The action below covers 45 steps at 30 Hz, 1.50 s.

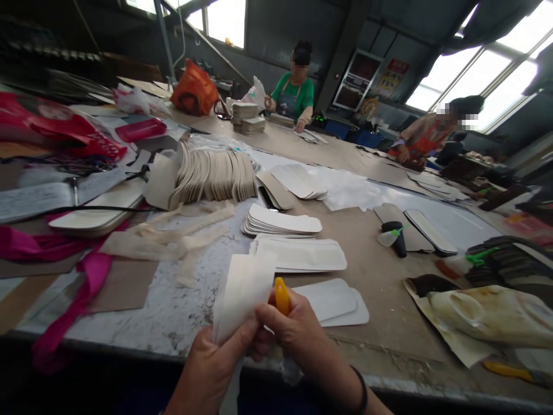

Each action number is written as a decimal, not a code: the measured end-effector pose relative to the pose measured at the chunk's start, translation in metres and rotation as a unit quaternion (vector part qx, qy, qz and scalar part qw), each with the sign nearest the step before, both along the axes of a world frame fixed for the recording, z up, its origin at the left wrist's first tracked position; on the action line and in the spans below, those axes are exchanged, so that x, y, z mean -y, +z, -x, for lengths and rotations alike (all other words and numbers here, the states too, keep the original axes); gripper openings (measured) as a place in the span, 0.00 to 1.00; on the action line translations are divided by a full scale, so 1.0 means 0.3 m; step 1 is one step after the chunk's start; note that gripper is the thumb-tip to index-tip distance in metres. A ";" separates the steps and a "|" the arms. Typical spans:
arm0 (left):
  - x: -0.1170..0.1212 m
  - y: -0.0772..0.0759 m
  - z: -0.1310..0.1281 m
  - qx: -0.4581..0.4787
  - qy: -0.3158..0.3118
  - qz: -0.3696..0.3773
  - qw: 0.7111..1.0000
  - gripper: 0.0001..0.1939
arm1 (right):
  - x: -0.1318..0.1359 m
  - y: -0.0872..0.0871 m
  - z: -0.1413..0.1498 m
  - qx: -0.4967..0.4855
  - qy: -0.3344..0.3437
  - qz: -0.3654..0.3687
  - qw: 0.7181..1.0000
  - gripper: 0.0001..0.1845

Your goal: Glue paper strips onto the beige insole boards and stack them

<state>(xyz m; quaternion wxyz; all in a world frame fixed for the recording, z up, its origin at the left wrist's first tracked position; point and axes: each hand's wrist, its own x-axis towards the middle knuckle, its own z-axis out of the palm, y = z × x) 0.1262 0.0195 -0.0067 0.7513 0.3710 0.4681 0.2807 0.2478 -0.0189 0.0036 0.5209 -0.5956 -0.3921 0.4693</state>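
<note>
Pieces [247, 288] held in the left hand [216, 360] look pale, flat and layered.

From the head, the single view is directed forward and down; the hands [254, 340] are seen close, the worktop [367, 230] beyond, the room farther off.

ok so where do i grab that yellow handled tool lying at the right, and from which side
Probably by the yellow handle, from its left end: it lies flat with that end exposed, while the cream-coloured piece sits close on its far side.
</note>
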 end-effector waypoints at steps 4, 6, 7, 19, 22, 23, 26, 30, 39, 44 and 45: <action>0.022 -0.014 -0.016 0.016 0.018 0.039 0.999 0.20 | -0.012 -0.035 0.036 -0.091 -0.066 0.017 0.994 0.20; 0.041 -0.029 -0.020 0.010 0.006 0.051 0.999 0.22 | -0.002 -0.032 0.029 -0.051 -0.104 -0.008 0.993 0.18; 0.051 -0.041 -0.018 0.000 -0.007 0.055 0.998 0.24 | 0.005 -0.024 0.017 -0.032 -0.118 -0.019 0.992 0.18; -0.008 -0.131 -0.010 -0.153 -0.026 -0.046 0.987 0.21 | 0.123 0.081 -0.309 0.088 0.140 0.151 0.975 0.18; -0.027 -0.107 -0.033 -0.184 -0.081 -0.065 0.978 0.19 | 0.072 0.049 -0.302 0.048 0.214 0.152 0.964 0.17; -0.030 -0.105 -0.039 -0.187 -0.092 -0.061 0.976 0.18 | 0.050 0.035 -0.298 0.045 0.230 0.151 0.960 0.16; -0.034 -0.116 -0.050 -0.197 -0.104 -0.044 0.974 0.16 | -0.011 -0.007 -0.295 0.145 0.257 0.168 0.941 0.11; -0.039 -0.142 -0.056 -0.214 -0.103 -0.026 0.971 0.17 | -0.051 -0.046 -0.307 0.358 0.244 0.208 0.877 0.10; -0.049 -0.112 -0.066 -0.231 -0.106 -0.025 0.967 0.18 | -0.057 -0.043 -0.313 0.435 0.247 0.209 0.841 0.10; -0.046 -0.108 -0.073 -0.250 -0.113 -0.037 0.961 0.18 | -0.056 -0.043 -0.307 0.458 0.245 0.211 0.828 0.09; -0.046 -0.113 -0.076 -0.257 -0.113 -0.041 0.959 0.18 | -0.057 -0.046 -0.303 0.467 0.245 0.209 0.823 0.09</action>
